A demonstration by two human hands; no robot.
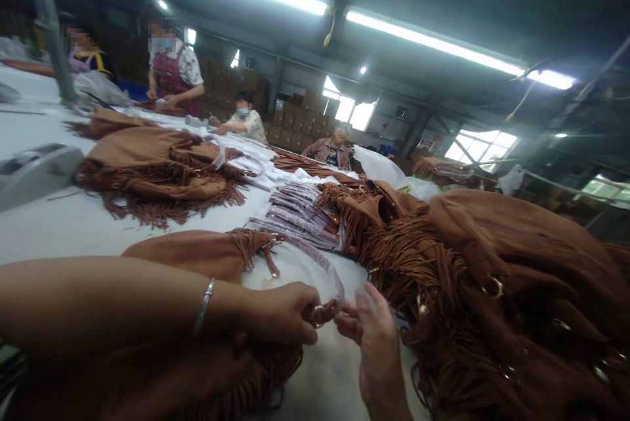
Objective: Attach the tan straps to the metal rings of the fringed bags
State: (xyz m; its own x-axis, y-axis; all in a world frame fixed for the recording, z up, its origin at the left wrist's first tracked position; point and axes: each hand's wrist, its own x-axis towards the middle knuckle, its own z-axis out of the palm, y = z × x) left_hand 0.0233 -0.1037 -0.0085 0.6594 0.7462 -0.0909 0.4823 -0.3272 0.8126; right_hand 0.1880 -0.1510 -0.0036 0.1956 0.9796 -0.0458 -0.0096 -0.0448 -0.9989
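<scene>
My left hand [288, 309], with a silver bracelet on its wrist, is closed on the metal-fitted end of a brown bag strap [331, 308]. A pale wrapping covers the strap where it arcs up and back towards the bag. The fingers of my right hand [371, 326] meet the same strap end from the other side, slightly blurred. Behind my left forearm lies a brown fringed bag [184, 252] with a metal clip and a short tab. Part of its body and fringe shows below the forearm, in shadow.
Brown fringed bags [522, 244] are heaped at the right. Wrapped straps [300, 211] lie in a row mid-table. More bags [147, 162] and a grey tape dispenser [39, 172] sit at the left. Several people work along the far side, before stacked cartons [295, 122].
</scene>
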